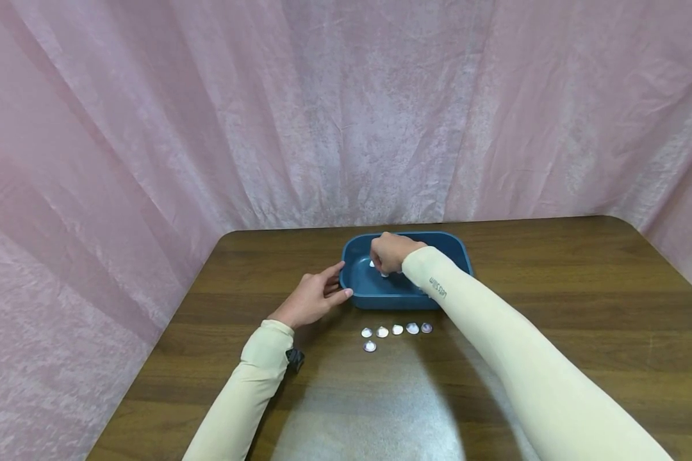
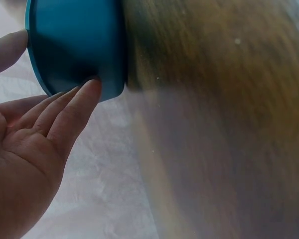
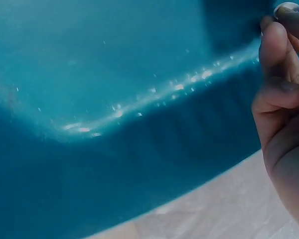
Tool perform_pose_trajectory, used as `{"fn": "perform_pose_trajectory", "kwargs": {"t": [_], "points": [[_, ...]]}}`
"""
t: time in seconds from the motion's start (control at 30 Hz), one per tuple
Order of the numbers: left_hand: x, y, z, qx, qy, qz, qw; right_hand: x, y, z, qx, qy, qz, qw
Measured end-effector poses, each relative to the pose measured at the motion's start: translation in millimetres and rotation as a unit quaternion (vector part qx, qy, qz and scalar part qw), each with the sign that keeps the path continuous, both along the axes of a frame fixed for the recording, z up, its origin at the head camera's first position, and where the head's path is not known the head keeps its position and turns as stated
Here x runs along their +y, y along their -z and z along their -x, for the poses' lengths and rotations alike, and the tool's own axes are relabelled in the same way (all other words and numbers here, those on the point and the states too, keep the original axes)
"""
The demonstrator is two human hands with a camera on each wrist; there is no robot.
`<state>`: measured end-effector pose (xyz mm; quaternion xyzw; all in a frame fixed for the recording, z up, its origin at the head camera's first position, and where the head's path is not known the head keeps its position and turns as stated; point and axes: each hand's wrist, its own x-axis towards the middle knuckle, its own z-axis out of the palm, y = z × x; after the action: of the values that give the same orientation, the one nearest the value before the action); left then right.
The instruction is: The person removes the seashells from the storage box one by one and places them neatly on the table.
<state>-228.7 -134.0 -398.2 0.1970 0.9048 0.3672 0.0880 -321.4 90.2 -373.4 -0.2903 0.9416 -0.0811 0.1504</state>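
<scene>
A blue rectangular tub [image 1: 396,302] stands on the wooden table. My left hand [image 1: 313,298] is at its left end, thumb at the front corner of the rim and fingers extended against the end wall. In the left wrist view those fingers [image 2: 72,112] lie nearly straight along the tub's side. My right hand [image 1: 393,251] reaches down inside the tub with curled fingers. Its fingertips pinch a small shiny faceted gem [image 3: 287,8], partly hidden in the right wrist view. Close by the right fingers, another pale gem [image 1: 371,263] shows inside the tub.
In front of the tub, several clear gems [image 1: 397,330] form a row on the table, with a single gem [image 1: 370,346] nearer to me. A pink velvet curtain [image 1: 346,115] hangs behind the table [image 1: 553,307]. My right forearm crosses over the tub's front right.
</scene>
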Motion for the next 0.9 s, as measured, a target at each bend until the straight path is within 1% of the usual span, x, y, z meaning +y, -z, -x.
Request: {"fn": "perform_pose_trajectory", "kwargs": {"t": [0.27,0.47,0.6,0.7,0.9], "points": [[0.1,-0.4,-1.5,0.001,0.000,0.001,1.0000,3.7,-10.1,-0.8,0.012,-0.005,0.003,0.9999],[0.2,-0.7,-1.9,0.000,-0.002,0.001,1.0000,10.9,-20.7,-3.8,0.016,-0.013,0.013,0.9997],[-0.4,-0.2,-1.2,0.000,-0.002,0.001,1.0000,14.1,-27.9,-8.4,0.011,-0.022,0.018,0.9995],[-0.1,-0.2,-1.4,0.007,-0.004,0.002,1.0000,14.6,-32.2,-12.7,0.010,-0.030,0.025,0.9992],[1.9,0.6,-2.0,0.012,-0.003,0.003,0.9999,16.8,-35.5,-20.1,0.012,-0.048,0.038,0.9981]]}}
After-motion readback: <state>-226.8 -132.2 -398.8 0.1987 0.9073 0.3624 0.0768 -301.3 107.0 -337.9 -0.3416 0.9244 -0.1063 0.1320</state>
